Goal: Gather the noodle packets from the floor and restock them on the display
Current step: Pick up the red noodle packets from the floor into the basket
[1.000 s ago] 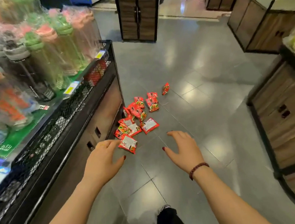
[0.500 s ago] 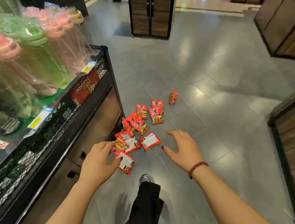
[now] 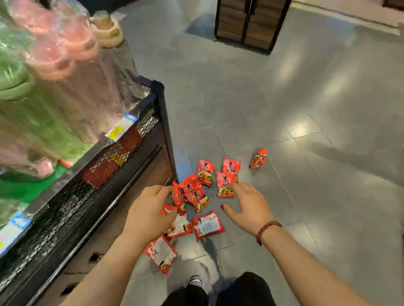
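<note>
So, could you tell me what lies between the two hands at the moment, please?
In the head view, red noodle packets lie on the floor between the left hand and the right hand, some printed side up, some white back up.

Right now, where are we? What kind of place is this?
Probably a supermarket: a display shelf with price tags along its edge, wrapped goods standing on it, and red noodle packets spilled on the floor.

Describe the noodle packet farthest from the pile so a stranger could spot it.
Find the black mesh-fronted display on the left; red noodle packets litter the grey floor at its corner. The stray packet lies alone, right of the cluster, touching none.
</note>
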`<state>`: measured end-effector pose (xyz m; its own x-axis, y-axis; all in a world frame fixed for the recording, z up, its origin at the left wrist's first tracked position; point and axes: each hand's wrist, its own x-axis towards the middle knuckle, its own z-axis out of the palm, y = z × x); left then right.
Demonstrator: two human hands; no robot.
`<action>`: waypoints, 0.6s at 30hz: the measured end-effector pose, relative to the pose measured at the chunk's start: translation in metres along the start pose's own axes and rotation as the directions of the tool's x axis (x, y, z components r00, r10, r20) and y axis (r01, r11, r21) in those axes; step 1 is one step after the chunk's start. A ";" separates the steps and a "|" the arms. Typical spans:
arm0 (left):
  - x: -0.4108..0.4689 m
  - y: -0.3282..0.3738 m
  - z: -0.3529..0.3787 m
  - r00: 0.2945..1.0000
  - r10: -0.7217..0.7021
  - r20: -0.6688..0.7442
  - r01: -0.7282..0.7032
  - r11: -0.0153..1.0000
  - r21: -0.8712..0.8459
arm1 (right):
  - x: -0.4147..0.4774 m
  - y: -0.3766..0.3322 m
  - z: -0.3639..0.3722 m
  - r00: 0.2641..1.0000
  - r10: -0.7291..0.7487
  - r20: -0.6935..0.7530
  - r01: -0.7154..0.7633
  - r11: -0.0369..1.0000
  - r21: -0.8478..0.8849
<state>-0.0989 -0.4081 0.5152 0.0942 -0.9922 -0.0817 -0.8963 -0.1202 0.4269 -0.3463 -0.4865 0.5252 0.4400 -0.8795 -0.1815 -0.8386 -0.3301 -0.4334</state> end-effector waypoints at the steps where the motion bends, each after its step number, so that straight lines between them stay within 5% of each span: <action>1: 0.011 0.000 0.000 1.000 -0.029 -0.001 0.028 1.000 -0.009 | 0.018 0.004 -0.001 1.000 -0.006 0.030 0.005 1.000 0.014; 9: 0.086 -0.003 0.033 0.924 -0.381 -0.030 0.380 0.924 -0.052 | 0.168 0.053 -0.016 0.948 -0.115 0.298 0.110 0.993 0.034; 13: 0.118 0.013 0.063 0.762 -0.648 -0.022 0.638 0.756 -0.147 | 0.249 0.077 -0.016 0.861 -0.200 0.467 0.215 0.976 0.023; 18: 0.162 0.028 0.102 0.564 -0.826 0.008 0.800 0.543 -0.256 | 0.326 0.096 -0.003 0.787 -0.251 0.564 0.271 0.961 0.050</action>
<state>-0.1527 -0.5691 0.4215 0.7897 -0.4597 -0.4062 -0.3006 -0.8672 0.3969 -0.2840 -0.8060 0.4275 0.7378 -0.4161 -0.5316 -0.6709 -0.5386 -0.5097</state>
